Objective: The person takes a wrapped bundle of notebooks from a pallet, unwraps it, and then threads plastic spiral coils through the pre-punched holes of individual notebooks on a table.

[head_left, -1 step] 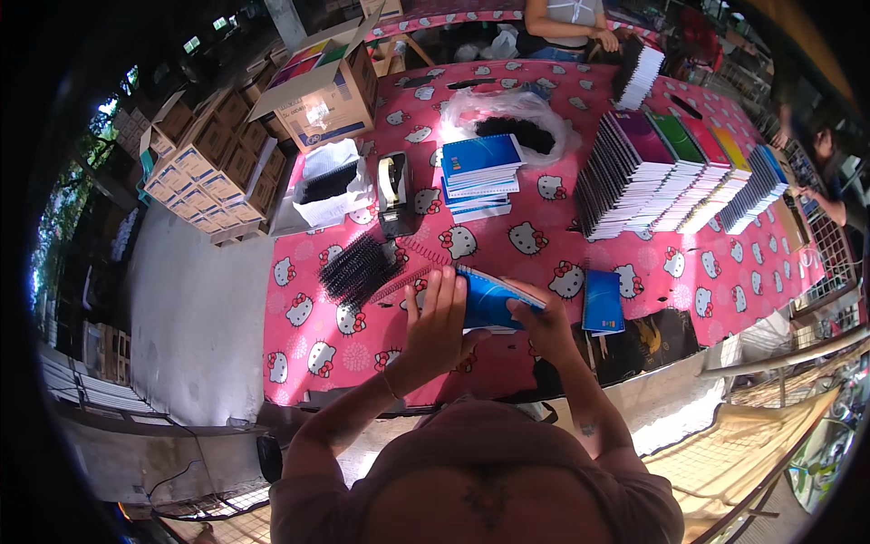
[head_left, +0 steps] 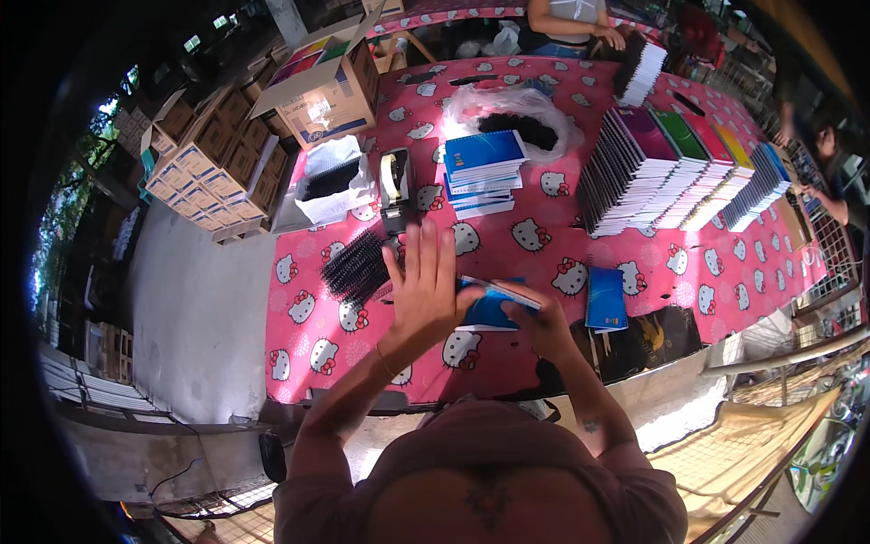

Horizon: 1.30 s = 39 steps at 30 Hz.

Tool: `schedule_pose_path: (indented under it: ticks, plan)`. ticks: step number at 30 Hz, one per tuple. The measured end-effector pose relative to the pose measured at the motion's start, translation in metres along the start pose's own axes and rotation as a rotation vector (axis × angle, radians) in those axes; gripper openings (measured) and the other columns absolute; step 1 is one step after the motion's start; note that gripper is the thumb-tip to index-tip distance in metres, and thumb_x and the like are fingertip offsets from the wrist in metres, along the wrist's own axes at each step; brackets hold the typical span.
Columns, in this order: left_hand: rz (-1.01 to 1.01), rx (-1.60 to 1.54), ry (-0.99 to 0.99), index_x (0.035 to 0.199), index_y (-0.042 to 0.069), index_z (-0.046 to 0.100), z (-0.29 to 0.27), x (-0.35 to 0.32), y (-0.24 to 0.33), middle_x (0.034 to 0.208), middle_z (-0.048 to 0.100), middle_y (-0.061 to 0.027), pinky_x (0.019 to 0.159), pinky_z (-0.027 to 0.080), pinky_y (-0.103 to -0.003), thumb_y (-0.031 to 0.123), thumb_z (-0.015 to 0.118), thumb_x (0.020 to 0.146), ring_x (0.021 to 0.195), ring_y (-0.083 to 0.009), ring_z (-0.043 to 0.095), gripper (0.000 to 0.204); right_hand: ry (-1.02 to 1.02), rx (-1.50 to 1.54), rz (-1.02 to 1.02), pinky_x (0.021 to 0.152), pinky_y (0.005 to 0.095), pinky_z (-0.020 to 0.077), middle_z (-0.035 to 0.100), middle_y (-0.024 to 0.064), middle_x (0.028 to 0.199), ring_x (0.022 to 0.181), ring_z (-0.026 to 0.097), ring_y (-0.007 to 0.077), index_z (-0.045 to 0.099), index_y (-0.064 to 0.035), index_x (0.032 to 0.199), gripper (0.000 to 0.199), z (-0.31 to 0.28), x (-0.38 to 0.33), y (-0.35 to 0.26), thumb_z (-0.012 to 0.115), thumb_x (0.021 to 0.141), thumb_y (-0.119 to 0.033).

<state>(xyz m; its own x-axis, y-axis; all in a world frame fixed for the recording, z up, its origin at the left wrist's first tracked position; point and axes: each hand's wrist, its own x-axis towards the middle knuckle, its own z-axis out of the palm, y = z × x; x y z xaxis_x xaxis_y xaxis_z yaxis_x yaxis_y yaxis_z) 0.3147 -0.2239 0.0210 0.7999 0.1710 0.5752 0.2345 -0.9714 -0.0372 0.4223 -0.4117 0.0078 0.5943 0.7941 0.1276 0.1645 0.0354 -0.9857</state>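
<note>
My right hand grips the right end of a blue-covered notebook, thumb on the cover. My left hand is at the notebook's left end, fingers stretched out and pointing away from me, thumb reaching toward the cover. Its palm hides that end, so I cannot tell whether a coil is in the edge. Just left of the left hand lies a heap of black spiral binding coils. Another blue notebook lies flat to the right, and a stack of blue notebooks stands beyond my hands.
Behind the coils are a tape dispenser and a paper-lined box of black coils. A plastic bag holds more. Tall spiral notebook stacks stand right. Cartons are far left. Across the pink-covered table is another person.
My left hand has slid slightly away from me, its fingers reaching farther up the table. The reddish coil seen beside it before is now mostly hidden. My right hand keeps its hold.
</note>
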Motion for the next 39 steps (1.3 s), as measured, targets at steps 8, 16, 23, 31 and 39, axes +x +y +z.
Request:
schedule_pose_path:
  ticks: [8,16,23,31,39]
  plan:
    - [0.119,0.011,0.018,0.140,-0.003,0.042,-0.007,0.012,0.002,0.147,0.040,-0.0250,0.110,0.019,-0.065,0.063,0.054,0.086,0.140,-0.0396,0.033,0.087,-0.008,0.036,0.040,0.083,0.0265,0.0493,0.069,0.0059,0.107,0.093,0.060,0.0095,0.061,-0.0014,0.130,0.039,-0.008,0.004,-0.007,0.062,0.096,-0.020]
    - [0.150,0.121,0.033,0.140,-0.006,0.041,-0.019,0.033,-0.001,0.148,0.036,-0.0305,0.111,0.019,-0.064,0.066,0.048,0.090,0.141,-0.0434,0.032,0.088,-0.100,0.071,0.146,0.079,0.0256,0.0499,0.069,0.0043,0.103,0.089,0.060,0.0077,0.061,-0.0041,0.130,0.038,-0.013,0.004,-0.003,0.063,0.095,-0.020]
    - [0.237,-0.013,0.003,0.141,-0.005,0.043,-0.005,0.023,0.010,0.147,0.039,-0.0287,0.113,0.018,-0.061,0.059,0.048,0.093,0.141,-0.0409,0.032,0.080,-0.024,0.058,0.020,0.068,0.0240,0.0491,0.067,0.0022,0.089,0.080,0.058,0.0054,0.063,-0.0039,0.125,0.034,-0.009,0.001,0.010,0.064,0.095,-0.018]
    - [0.271,0.042,0.007,0.142,-0.005,0.042,-0.017,0.032,0.020,0.148,0.038,-0.0273,0.114,0.018,-0.061,0.060,0.050,0.092,0.143,-0.0383,0.032,0.082,-0.128,0.017,0.006,0.073,0.0273,0.0485,0.066,0.0013,0.090,0.082,0.055,0.0063,0.065,-0.0024,0.118,0.025,-0.005,0.005,0.003,0.060,0.096,-0.014]
    - [0.298,-0.122,0.020,0.141,0.000,0.044,-0.025,0.038,0.032,0.148,0.043,-0.0200,0.114,0.022,-0.055,0.053,0.048,0.096,0.140,-0.0316,0.039,0.070,-0.052,0.007,-0.171,0.076,0.0309,0.0514,0.069,0.0071,0.094,0.087,0.062,0.0096,0.064,-0.0012,0.115,0.028,0.002,0.006,0.013,0.065,0.088,-0.009]
